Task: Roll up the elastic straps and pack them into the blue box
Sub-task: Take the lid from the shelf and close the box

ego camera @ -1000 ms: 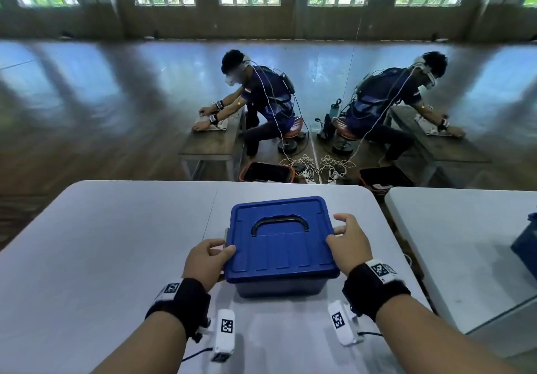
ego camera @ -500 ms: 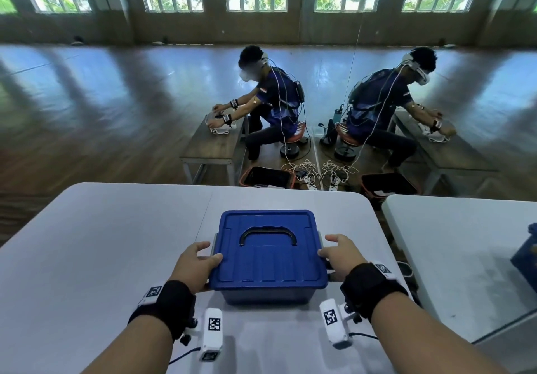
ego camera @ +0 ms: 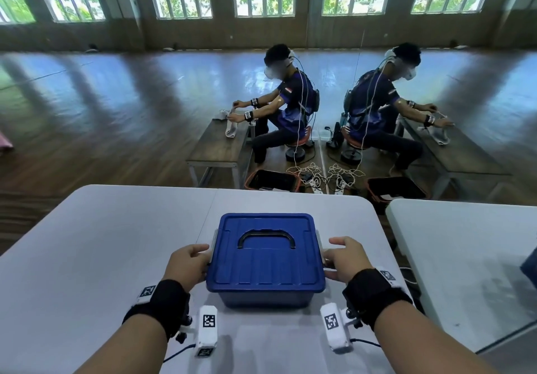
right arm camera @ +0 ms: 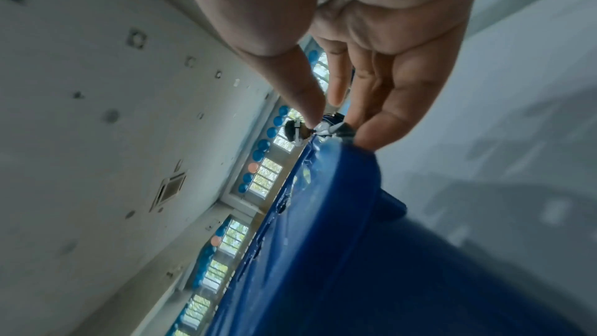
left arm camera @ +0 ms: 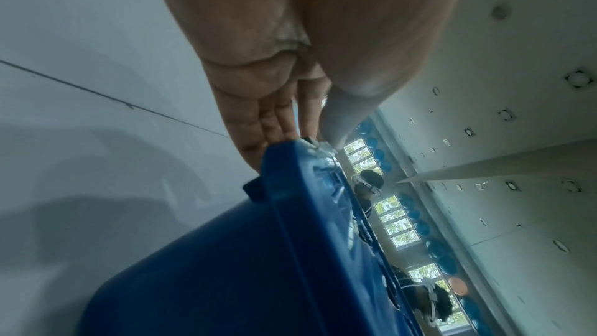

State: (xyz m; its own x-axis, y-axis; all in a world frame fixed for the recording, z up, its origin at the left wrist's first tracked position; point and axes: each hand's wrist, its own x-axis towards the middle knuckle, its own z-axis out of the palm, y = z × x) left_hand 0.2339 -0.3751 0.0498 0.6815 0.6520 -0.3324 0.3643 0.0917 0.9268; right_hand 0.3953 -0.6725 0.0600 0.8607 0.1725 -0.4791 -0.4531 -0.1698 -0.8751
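Observation:
The blue box [ego camera: 266,260] stands on the white table [ego camera: 101,242] with its lid on and its black handle lying flat. My left hand [ego camera: 189,266] is at the box's left side. There the thumb and fingers pinch the grey left latch [left arm camera: 334,121] at the lid's edge [left arm camera: 290,188]. My right hand [ego camera: 345,260] mirrors it on the other side, thumb and fingers closing on the right latch [right arm camera: 326,130] above the blue wall [right arm camera: 355,239]. No elastic strap shows in any view.
A second white table [ego camera: 465,242] stands to the right across a narrow gap, with a blue object [ego camera: 530,263] at the frame's edge. Beyond the table, a person sits at a wooden bench [ego camera: 218,152] beside a mirror.
Both hands have slid from the lid's edge down to the latches on the box's two sides. The box has stayed in place, and the head view has tilted up a little.

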